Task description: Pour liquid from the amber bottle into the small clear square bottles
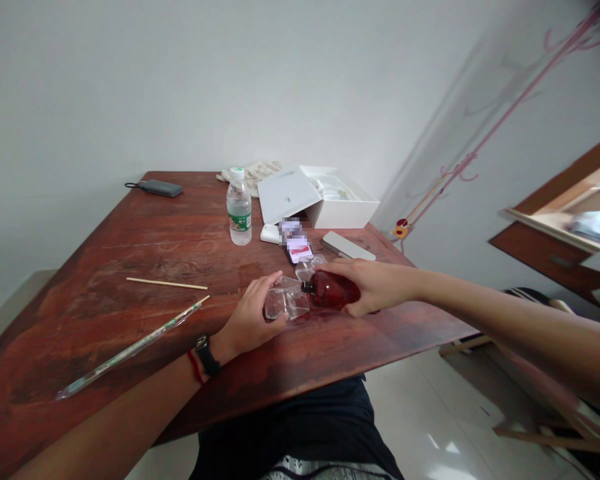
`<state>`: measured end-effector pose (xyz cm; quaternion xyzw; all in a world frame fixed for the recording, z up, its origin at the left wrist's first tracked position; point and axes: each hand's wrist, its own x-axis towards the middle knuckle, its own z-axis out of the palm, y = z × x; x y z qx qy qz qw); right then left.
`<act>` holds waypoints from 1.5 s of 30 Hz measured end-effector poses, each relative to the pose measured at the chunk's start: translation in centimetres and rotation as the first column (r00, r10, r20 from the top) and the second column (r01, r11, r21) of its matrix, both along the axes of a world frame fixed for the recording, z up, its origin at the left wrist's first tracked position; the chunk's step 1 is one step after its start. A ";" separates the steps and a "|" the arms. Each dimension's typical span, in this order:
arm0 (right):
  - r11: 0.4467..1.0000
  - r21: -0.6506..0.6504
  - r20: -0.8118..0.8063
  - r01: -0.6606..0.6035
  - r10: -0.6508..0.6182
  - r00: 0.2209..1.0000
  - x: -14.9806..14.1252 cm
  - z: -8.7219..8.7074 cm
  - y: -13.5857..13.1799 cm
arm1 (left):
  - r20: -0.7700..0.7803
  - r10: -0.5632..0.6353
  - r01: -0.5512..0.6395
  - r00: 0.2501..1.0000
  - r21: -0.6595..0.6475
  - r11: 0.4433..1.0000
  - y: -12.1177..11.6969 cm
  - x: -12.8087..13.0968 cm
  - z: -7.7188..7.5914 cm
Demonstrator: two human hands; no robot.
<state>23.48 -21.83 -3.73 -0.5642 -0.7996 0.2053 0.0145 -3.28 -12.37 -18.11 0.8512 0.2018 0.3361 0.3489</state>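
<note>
On the wooden table point(130, 227), the right hand point(373, 285) is closed around a red bottle point(336, 290), held nearly level, and the left hand point(247, 315) holds a clear plastic box point(284, 298) at its neck. The bottle seems smooth and slippery, best taken by the body; the box seems light and stiff.

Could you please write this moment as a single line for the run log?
left hand: holds clear plastic container | right hand: holds red bottle, neck at container | nearby: plastic water bottle
</note>
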 end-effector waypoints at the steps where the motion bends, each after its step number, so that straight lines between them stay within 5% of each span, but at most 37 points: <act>1: 1.000 -0.002 -0.003 -0.002 0.002 1.000 0.0 0.0 0.0 | -0.001 -0.001 0.001 1.000 -0.001 1.000 0.0 0.0 0.0; 45: 1.000 -0.007 0.046 0.013 -0.013 0.999 0.0 0.1 0.1 | 0.010 0.004 -0.004 1.000 0.009 1.000 0.0 0.0 0.0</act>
